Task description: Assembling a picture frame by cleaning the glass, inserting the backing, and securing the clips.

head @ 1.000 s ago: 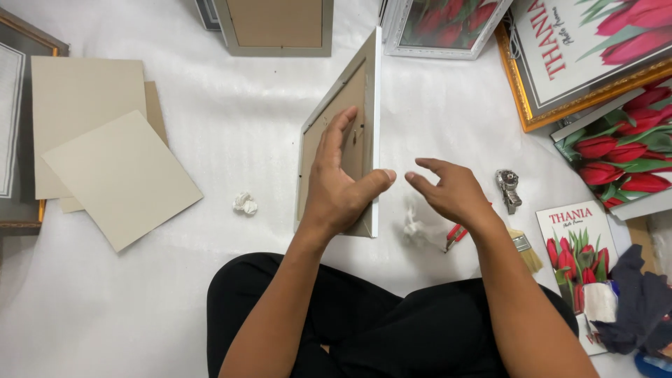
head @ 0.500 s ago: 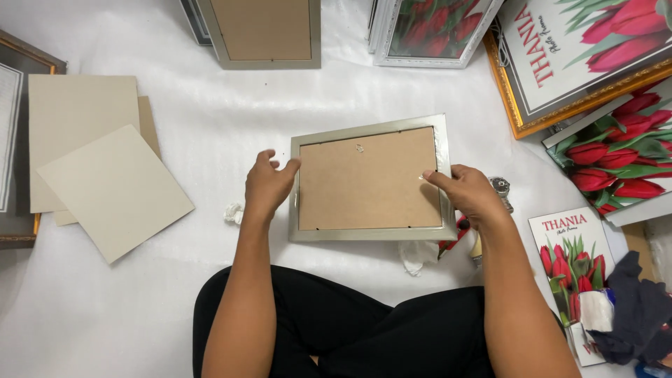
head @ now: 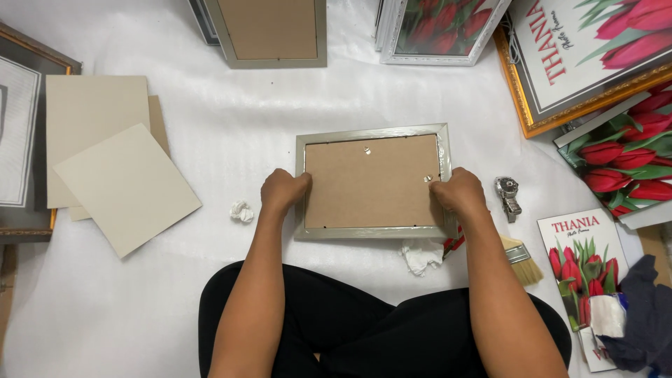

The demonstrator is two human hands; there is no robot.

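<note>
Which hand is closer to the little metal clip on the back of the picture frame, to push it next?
Probably the right hand. It rests on the right edge of the frame, beside the small metal clip. The left hand holds the opposite edge, farther away.

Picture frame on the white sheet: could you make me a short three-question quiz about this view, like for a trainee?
1. True or false: the picture frame lies back side up.
2. Which hand is nearer the paintbrush: left hand or right hand?
3. What small thing lies just left of the left hand?

Key: 1 true; 2 right hand; 3 a crumpled white paper wad.
</note>
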